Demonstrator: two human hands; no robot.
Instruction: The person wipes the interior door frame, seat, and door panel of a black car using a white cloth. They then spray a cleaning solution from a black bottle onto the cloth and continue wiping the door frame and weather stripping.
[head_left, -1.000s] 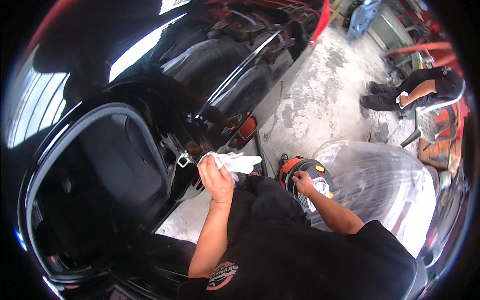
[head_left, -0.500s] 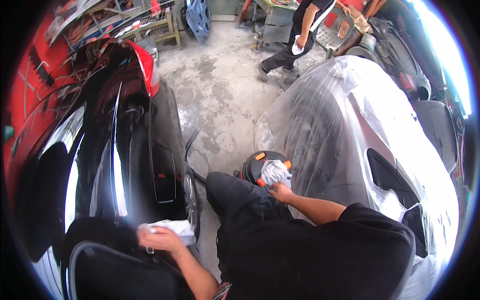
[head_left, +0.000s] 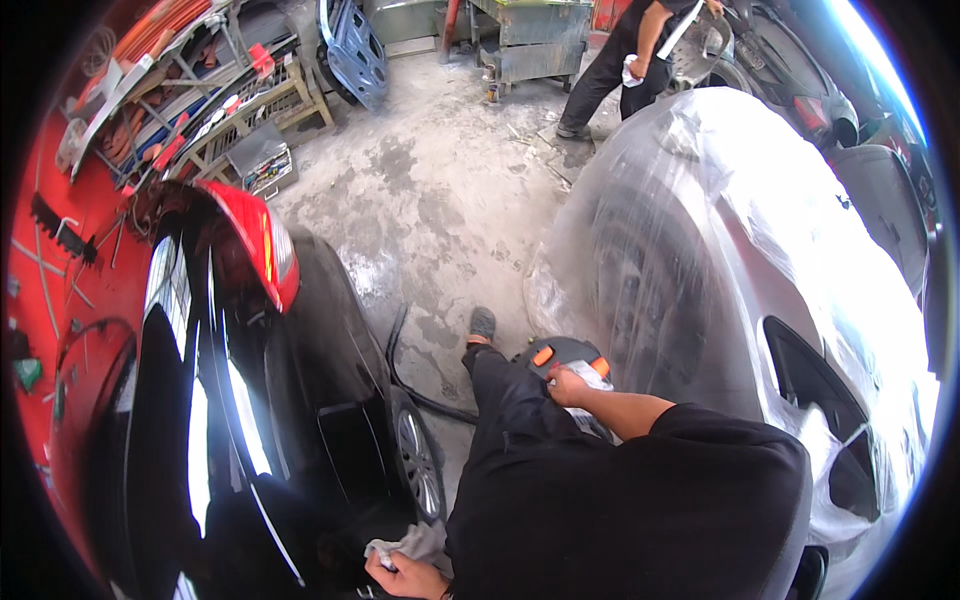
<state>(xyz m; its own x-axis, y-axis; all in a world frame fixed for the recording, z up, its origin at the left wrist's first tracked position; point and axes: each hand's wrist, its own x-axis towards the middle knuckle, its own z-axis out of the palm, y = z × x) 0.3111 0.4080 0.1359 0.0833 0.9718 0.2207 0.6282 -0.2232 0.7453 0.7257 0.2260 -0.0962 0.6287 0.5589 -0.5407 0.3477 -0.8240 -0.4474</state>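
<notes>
My left hand [head_left: 408,577] is closed around a crumpled grey-white cloth [head_left: 425,541], low beside the rear flank of a glossy black car [head_left: 300,400]. A closed right hand [head_left: 570,387] grips a white cloth [head_left: 597,372], part of which shows below my forearm. Just behind this hand stands a round dark canister with orange clips [head_left: 565,352], partly covered by the hand and cloth. The black car's red tail light [head_left: 262,245] and rear wheel [head_left: 418,455] are on my left.
Clear plastic sheeting [head_left: 690,260] drapes a car on the right. A black hose [head_left: 398,370] lies on the concrete floor. Ahead are a metal cabinet [head_left: 535,45], a blue door panel [head_left: 355,55], a toolbox [head_left: 265,165] and a cluttered rack [head_left: 250,95]. Another person [head_left: 620,65] stands holding something white.
My left hand has drawn back toward my body with its cloth. The right hand has lifted its cloth nearer me. My view has shifted, and the other person has stepped onward.
</notes>
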